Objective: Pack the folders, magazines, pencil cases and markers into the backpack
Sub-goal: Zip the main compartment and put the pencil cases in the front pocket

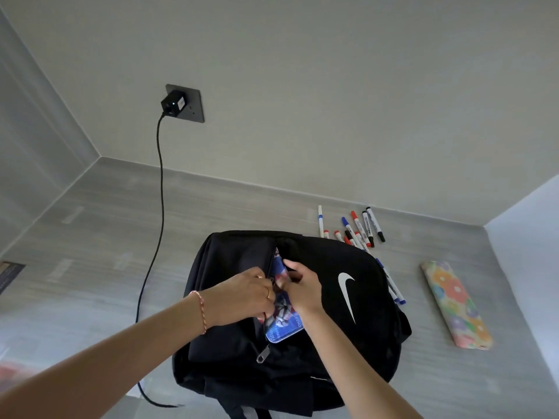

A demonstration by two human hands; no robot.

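Pencil case (282, 320) btwn both hands' fingers (273, 294), half in backpack (357, 328)

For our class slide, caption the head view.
Both hands push a blue printed pencil case into a black fabric backpack; markers wait.

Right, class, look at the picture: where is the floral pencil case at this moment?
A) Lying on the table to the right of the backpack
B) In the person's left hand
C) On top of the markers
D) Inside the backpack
A: the floral pencil case lies flat on the table, apart from the black backpack and untouched by either hand.
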